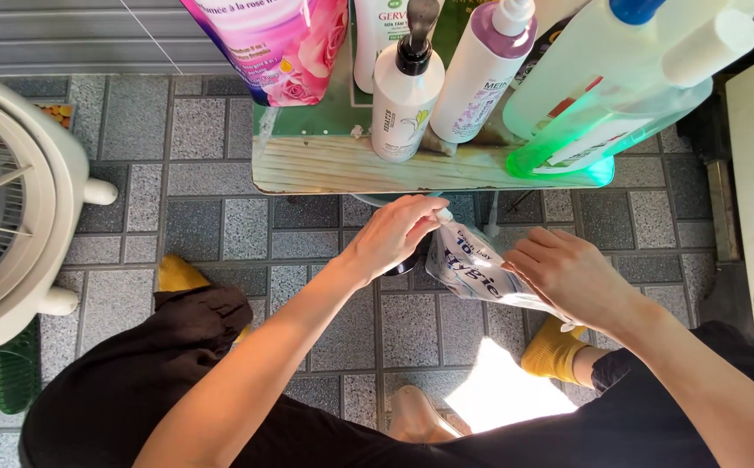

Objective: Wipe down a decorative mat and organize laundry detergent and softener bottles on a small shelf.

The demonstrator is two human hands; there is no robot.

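While the left hand (394, 234) pinches the top corner of a soft white plastic refill pouch with blue lettering (472, 269), the right hand (572, 277) wraps its grip around the pouch's lower side, so both hands are closed on it. The pouch hangs in the air just under the front edge of the worn green wooden shelf (325, 169), over the grey tiled floor (221, 225). Looks to me like the opening step, fingers working at the spout end; a tear or twist there would want the right hand holding steady. Room is tight upward: the shelf edge sits right above the knuckles, with a white pump bottle (405, 104) and a clear green bottle (602, 104) near the lip. A white fan (13, 208) stands well apart on the left.
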